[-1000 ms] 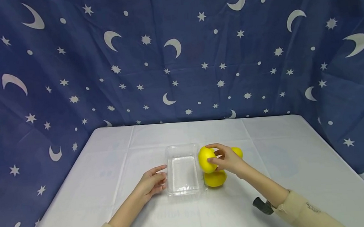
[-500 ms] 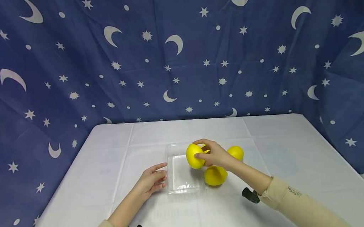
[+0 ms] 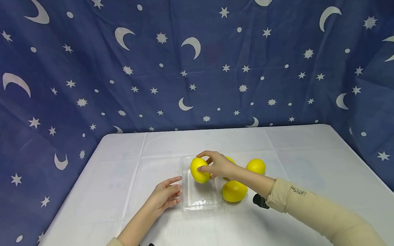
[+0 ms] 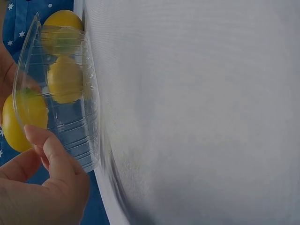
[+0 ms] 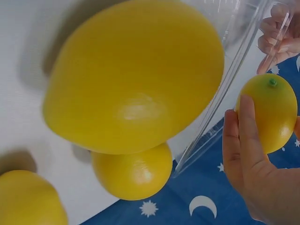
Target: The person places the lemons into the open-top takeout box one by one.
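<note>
Yellow and rounded, one lemon (image 3: 199, 171) is over the clear plastic box (image 3: 197, 201), the right hand's (image 3: 220, 165) grip clamped on it between thumb and fingers. The left hand (image 3: 165, 195) has its fingers apart, tips at the box's left edge. Right of the box, on the white surface (image 3: 199, 242), sit a near lemon (image 3: 235, 192), a far lemon (image 3: 256, 166) and a partly hidden lemon (image 3: 230, 159).

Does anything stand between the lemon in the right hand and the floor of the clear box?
Nothing visible does: the right hand holds the lemon over the open box, and bare floor shows beneath. The three other lemons sit to the box's right; the left hand is at its left side, off the path.
</note>
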Available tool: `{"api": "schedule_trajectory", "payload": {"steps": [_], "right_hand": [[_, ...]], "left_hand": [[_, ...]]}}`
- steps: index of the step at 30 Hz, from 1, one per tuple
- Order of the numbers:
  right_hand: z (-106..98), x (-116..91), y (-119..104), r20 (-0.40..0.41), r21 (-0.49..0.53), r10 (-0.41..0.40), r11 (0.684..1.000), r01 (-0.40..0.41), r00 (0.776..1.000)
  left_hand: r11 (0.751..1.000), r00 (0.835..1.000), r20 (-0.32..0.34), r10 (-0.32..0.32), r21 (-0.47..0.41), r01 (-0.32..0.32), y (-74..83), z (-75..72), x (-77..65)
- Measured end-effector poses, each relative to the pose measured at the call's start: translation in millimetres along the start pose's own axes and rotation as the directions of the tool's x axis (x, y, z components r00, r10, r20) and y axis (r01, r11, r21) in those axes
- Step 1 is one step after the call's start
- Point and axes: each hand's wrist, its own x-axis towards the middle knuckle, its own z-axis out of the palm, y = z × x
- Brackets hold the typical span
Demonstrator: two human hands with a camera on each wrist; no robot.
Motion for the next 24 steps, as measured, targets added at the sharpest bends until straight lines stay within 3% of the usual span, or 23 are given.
{"api": "schedule_trajectory", "payload": {"steps": [7,13,24], "right_hand": [[7.9,15.0,-7.0,0.025,-0.017,0.044,0.999,-0.044,0.999],[11.7,28.2,-5.7,0.038,-0.105,0.070,0.992,-0.066,0.997],[17.0,38.4,-4.0,0.053,-0.165,0.145,0.977,-0.134,0.988]], "left_hand": [[1.000,1.000,0.002,0.002,0.010,-0.002,0.5,0.7,0.9],[1.000,1.000,-0.017,0.000,0.022,0.001,1.5,3.4,0.8],[0.999,0.999,-0.030,0.013,0.036,-0.012,4.5,4.9,1.1]]}}
